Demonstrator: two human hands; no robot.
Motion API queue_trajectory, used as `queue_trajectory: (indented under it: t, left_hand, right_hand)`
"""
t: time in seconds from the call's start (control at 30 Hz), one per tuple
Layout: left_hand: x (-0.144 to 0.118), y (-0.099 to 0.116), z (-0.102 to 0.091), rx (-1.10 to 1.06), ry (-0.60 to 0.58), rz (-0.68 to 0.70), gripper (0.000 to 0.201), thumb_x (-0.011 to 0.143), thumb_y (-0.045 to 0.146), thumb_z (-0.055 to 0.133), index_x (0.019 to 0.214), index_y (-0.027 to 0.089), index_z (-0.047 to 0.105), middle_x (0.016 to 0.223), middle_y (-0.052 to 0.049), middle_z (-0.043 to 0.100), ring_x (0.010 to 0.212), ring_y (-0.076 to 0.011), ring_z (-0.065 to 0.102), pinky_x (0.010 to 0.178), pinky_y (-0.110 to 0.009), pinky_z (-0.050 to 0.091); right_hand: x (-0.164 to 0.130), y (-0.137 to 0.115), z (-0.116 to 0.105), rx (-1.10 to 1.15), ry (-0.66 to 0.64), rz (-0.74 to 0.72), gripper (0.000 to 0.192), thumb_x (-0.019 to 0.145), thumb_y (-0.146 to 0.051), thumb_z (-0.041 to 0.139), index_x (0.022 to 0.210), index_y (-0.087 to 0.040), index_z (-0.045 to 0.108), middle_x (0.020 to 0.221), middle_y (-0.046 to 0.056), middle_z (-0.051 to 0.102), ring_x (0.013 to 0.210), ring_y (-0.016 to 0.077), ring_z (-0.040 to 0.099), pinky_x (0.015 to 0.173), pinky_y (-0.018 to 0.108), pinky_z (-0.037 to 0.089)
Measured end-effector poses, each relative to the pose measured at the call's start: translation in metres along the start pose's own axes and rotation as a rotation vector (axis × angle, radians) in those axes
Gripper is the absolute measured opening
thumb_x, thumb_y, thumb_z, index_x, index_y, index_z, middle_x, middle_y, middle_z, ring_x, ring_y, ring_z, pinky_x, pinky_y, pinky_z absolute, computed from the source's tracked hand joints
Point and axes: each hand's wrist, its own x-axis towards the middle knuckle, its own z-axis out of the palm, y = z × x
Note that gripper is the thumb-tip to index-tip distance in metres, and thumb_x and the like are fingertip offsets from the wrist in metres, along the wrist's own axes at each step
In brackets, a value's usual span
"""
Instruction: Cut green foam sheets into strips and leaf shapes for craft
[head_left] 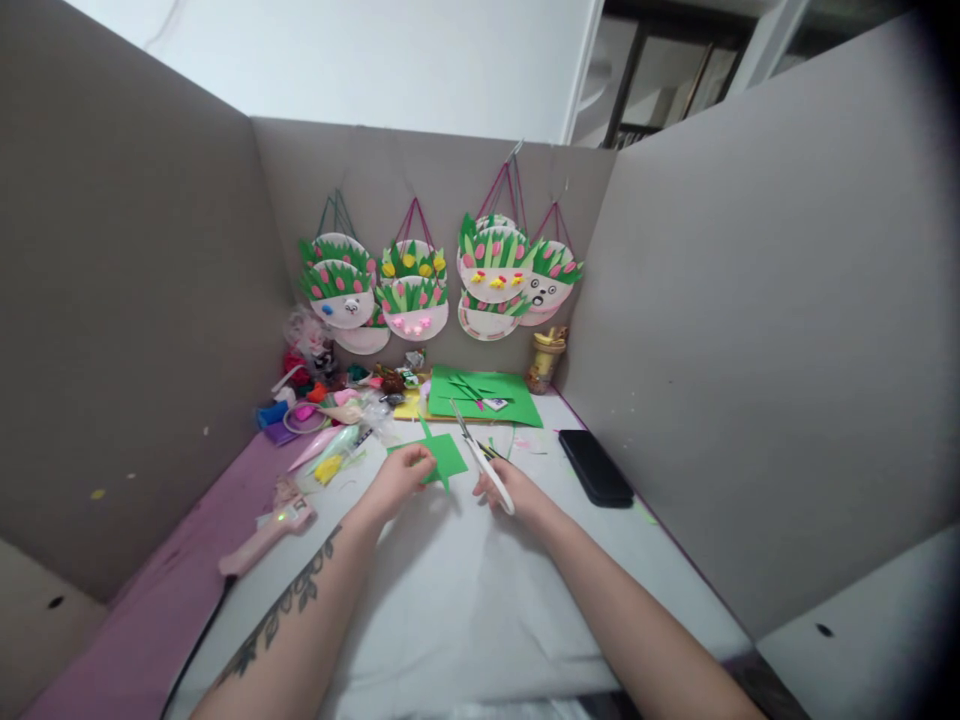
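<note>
Green paper point(442, 456), a small sheet at the centre of the frame, sits pinched at its lower left edge between the fingers of my left hand point(401, 478). My right hand point(508, 490), just right of it, has its fingers closed through the white handles of the scissors point(480, 455), whose blades point toward the upper left and meet the sheet's right edge. Both hands hover above the white table point(465, 600). A pink glue gun point(266, 535) lies at lower left, a black phone point(595, 467) at right, and paper-plate crafts point(439, 280) hang on the back wall.
</note>
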Motion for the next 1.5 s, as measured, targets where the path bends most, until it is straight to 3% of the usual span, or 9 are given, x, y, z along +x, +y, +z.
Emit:
queue_trajectory:
  t: [0.2,0.33,0.53,0.7,0.97,1.07,1.23,1.5]
  left_hand:
    - [0.001,-0.001,-0.002,0.209,0.083,0.066,0.014,0.068,0.033,0.056,0.065,0.019,0.058,0.047,0.004,0.052,0.041,-0.0124,0.049,0.046,-0.022,0.033]
    - [-0.002,0.008,0.005,0.037,0.122,0.115,0.02,0.07,0.038,0.057,0.065,0.019,0.055,0.045,0.008,0.041,0.04,-0.0088,0.038,0.044,-0.02,0.026]
    - [-0.011,0.013,0.026,-0.141,0.126,0.125,0.023,0.07,0.041,0.06,0.068,0.019,0.053,0.049,0.008,0.041,0.043,-0.0076,0.034,0.044,-0.02,0.026]
    - [-0.014,0.011,0.034,-0.102,0.058,0.114,0.024,0.069,0.041,0.06,0.064,0.019,0.055,0.049,0.006,0.047,0.046,-0.0096,0.041,0.048,-0.022,0.031]
    - [-0.018,0.01,0.039,0.001,-0.048,0.096,0.024,0.067,0.037,0.06,0.055,0.018,0.053,0.049,0.003,0.052,0.049,-0.011,0.045,0.051,-0.023,0.032]
    - [-0.016,0.009,0.036,-0.059,-0.031,0.075,0.024,0.067,0.038,0.062,0.056,0.018,0.054,0.049,0.003,0.052,0.048,-0.0105,0.044,0.05,-0.022,0.031]
    - [-0.008,0.014,0.017,-0.303,0.117,0.038,0.026,0.063,0.04,0.065,0.059,0.018,0.051,0.048,0.006,0.044,0.043,-0.0064,0.034,0.044,-0.02,0.021]
    - [0.003,0.021,-0.008,-0.509,0.296,0.046,0.026,0.057,0.037,0.068,0.063,0.017,0.052,0.051,0.008,0.042,0.042,-0.0034,0.03,0.041,-0.019,0.016]
  right_hand:
    - [0.001,0.003,0.002,-0.019,0.02,0.011,0.021,0.062,-0.03,0.063,0.074,-0.018,0.049,0.067,0.0,0.06,0.045,0.0076,0.045,0.045,0.022,0.037]
    - [0.002,0.003,0.013,0.018,0.082,-0.033,0.029,0.062,-0.035,0.068,0.075,-0.02,0.048,0.065,-0.001,0.058,0.05,0.0097,0.048,0.049,0.024,0.04]
    - [0.0,-0.003,0.031,0.171,0.165,-0.206,0.037,0.059,-0.031,0.07,0.082,-0.021,0.043,0.073,-0.002,0.059,0.06,0.0122,0.053,0.06,0.027,0.045]
    - [0.0,-0.006,0.03,0.091,0.238,-0.205,0.037,0.058,-0.03,0.069,0.081,-0.023,0.04,0.07,-0.003,0.054,0.062,0.0131,0.052,0.061,0.027,0.044]
    - [0.0,-0.006,0.029,0.047,0.189,-0.271,0.035,0.059,-0.033,0.066,0.076,-0.023,0.037,0.067,-0.004,0.051,0.063,0.0142,0.052,0.062,0.028,0.043]
    - [0.002,-0.005,0.028,0.014,0.193,-0.284,0.033,0.059,-0.03,0.064,0.076,-0.023,0.037,0.065,-0.005,0.048,0.062,0.0135,0.05,0.061,0.027,0.042]
    - [0.007,0.001,0.026,-0.004,0.199,-0.3,0.034,0.055,-0.027,0.064,0.073,-0.024,0.034,0.061,-0.007,0.042,0.057,0.0111,0.044,0.055,0.024,0.039]
    - [-0.004,-0.005,0.02,-0.044,0.088,-0.306,0.031,0.059,-0.025,0.063,0.074,-0.024,0.037,0.061,-0.007,0.045,0.056,0.0111,0.046,0.054,0.024,0.038]
